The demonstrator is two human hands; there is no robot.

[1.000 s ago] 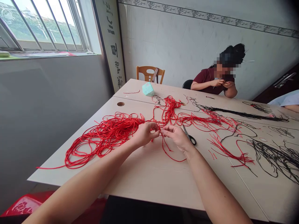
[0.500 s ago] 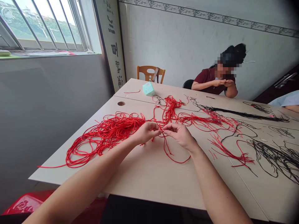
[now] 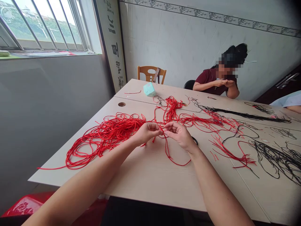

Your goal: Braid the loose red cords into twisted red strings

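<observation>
My left hand [image 3: 148, 133] pinches a red cord [image 3: 166, 146] between thumb and forefinger over the middle of the table. Close by on the right, my right hand [image 3: 180, 135] is closed too, its thumb and fingertips together at the same cord. The exact grip at the fingertips is too small to make out. Below the hands the cord hangs and curves right across the tabletop. A large heap of loose red cords [image 3: 105, 136] lies beside my left hand. Just beyond both hands is a bunch of twisted red cords [image 3: 172, 108]. A black loop [image 3: 195, 140] shows partly behind my right wrist.
On the pale table [image 3: 150, 179] lie black cords [image 3: 279, 158] at the right and short red strands [image 3: 232, 152] nearer. A mint-green packet [image 3: 149, 89] stands at the back. Across the table sits a person [image 3: 211, 80], hands raised together. A wooden chair [image 3: 151, 70] stands behind.
My right hand has shifted very slightly up and left, uncovering more of the black loop. My left hand keeps its place, and the red cord stays between the hands.
</observation>
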